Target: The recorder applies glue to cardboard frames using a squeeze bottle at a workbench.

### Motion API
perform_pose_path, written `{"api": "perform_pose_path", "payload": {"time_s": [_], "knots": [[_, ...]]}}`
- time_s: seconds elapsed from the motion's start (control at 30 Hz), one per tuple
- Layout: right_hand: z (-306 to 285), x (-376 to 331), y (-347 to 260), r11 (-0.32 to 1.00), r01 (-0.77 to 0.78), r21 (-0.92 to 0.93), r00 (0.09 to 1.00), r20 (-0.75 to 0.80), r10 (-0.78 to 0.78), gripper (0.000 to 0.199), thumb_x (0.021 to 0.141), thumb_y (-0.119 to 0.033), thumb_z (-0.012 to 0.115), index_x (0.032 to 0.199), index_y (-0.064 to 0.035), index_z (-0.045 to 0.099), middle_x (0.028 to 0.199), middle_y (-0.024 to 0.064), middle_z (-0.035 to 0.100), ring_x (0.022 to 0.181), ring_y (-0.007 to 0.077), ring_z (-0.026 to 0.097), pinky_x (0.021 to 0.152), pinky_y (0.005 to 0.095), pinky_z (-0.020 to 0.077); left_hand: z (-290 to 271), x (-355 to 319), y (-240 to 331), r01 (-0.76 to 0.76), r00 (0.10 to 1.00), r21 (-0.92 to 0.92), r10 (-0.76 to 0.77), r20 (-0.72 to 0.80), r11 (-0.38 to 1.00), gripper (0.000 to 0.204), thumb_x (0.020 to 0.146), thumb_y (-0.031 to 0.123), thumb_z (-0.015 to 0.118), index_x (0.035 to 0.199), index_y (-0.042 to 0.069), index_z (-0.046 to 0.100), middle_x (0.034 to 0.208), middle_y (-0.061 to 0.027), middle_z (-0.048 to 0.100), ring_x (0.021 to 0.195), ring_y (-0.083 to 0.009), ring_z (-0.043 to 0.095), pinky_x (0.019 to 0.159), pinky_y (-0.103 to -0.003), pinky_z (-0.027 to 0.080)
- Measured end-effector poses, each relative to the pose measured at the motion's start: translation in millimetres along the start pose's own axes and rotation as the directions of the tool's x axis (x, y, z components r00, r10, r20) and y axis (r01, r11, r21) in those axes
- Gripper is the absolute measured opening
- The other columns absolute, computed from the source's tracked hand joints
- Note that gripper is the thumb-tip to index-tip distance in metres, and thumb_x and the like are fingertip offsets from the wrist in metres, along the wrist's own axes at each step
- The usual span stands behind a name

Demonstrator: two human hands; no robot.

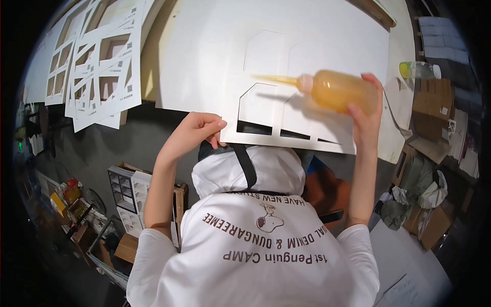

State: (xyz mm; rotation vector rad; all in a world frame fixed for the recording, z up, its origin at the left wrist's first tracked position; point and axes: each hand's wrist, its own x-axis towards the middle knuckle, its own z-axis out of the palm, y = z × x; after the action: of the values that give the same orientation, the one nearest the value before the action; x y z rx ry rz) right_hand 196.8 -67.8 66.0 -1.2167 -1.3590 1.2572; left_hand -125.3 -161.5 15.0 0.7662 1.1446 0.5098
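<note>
My right hand is wrapped round a clear squeeze bottle of amber liquid. The bottle lies nearly level above the work surface, its long thin nozzle pointing left. Under it lies a white board with cut-out windows, its near edge reaching toward my body. Dark gaps show through the windows along that edge. My left hand pinches the board's near left corner, thumb on top and other fingers curled below. The nozzle tip is above the board, and I cannot tell whether it touches.
White cut-out frames lie stacked and fanned at the far left. A small bottle with a green label lies at the right, near cardboard boxes. Shelf-like grid panels stand on the floor at the left. Crumpled bags sit at the right.
</note>
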Motion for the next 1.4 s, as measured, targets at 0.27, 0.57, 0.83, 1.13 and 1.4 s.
{"api": "perform_pose_path", "payload": {"time_s": [0.27, 0.57, 0.83, 1.13, 1.4], "knots": [[36, 110, 14, 0.997, 0.051, -0.061, 0.992, 0.12, -0.043, 0.05, 0.072, -0.012, 0.07, 0.114, -0.0092, 0.043, 0.098, 0.0039, 0.052, 0.089, 0.0132, 0.055, 0.065, 0.0238, 0.0505, 17, -20, -41, -0.17, 0.926, -0.274, 0.058, -0.373, 0.946, 0.03, 0.093, 0.019, 0.041, 0.109, -0.002, 0.054, 0.079, -0.0076, 0.063, 0.063, -0.0064, 0.054, 0.062, -0.02, 0.046], [49, 148, 27, 0.99, 0.061, -0.128, 0.988, 0.152, -0.041, 0.049, 0.072, -0.014, 0.071, 0.113, -0.0091, 0.045, 0.097, 0.0035, 0.054, 0.088, 0.0127, 0.056, 0.065, 0.0235, 0.0508, 31, -17, -53, -0.199, 0.928, -0.343, 0.064, -0.366, 0.918, 0.026, 0.09, 0.01, 0.046, 0.113, -0.002, 0.051, 0.085, -0.0083, 0.063, 0.069, -0.0082, 0.056, 0.065, -0.021, 0.046], [45, 138, 31, 0.989, 0.047, -0.143, 0.974, 0.227, -0.014, 0.047, 0.072, -0.011, 0.071, 0.111, -0.0104, 0.046, 0.098, 0.0029, 0.053, 0.089, 0.0124, 0.055, 0.065, 0.0232, 0.0503, 35, -16, -48, -0.16, 0.952, -0.339, 0.054, -0.302, 0.927, 0.026, 0.085, 0.005, 0.054, 0.109, -0.003, 0.053, 0.085, -0.0069, 0.064, 0.072, -0.0053, 0.055, 0.067, -0.018, 0.045], [45, 84, 28, 0.996, -0.01, -0.085, 0.94, 0.34, 0.039, 0.048, 0.068, -0.004, 0.071, 0.108, -0.0099, 0.045, 0.097, 0.0025, 0.052, 0.09, 0.0128, 0.053, 0.077, 0.0252, 0.0465, 40, -10, -55, -0.235, 0.938, -0.418, 0.092, -0.335, 0.878, 0.025, 0.092, 0.019, 0.044, 0.101, -0.002, 0.055, 0.089, -0.0064, 0.062, 0.07, -0.0078, 0.055, 0.063, -0.02, 0.044], [50, 35, 20, 0.994, -0.036, -0.102, 0.903, 0.424, 0.076, 0.049, 0.066, -0.004, 0.073, 0.107, -0.009, 0.046, 0.098, 0.0019, 0.049, 0.09, 0.0113, 0.052, 0.076, 0.0231, 0.0447, 38, -7, -60, -0.193, 0.948, -0.49, 0.033, -0.316, 0.85, 0.042, 0.095, 0.034, 0.033, 0.095, -0.002, 0.055, 0.081, -0.0088, 0.06, 0.068, -0.013, 0.057, 0.063, -0.023, 0.046]]}}
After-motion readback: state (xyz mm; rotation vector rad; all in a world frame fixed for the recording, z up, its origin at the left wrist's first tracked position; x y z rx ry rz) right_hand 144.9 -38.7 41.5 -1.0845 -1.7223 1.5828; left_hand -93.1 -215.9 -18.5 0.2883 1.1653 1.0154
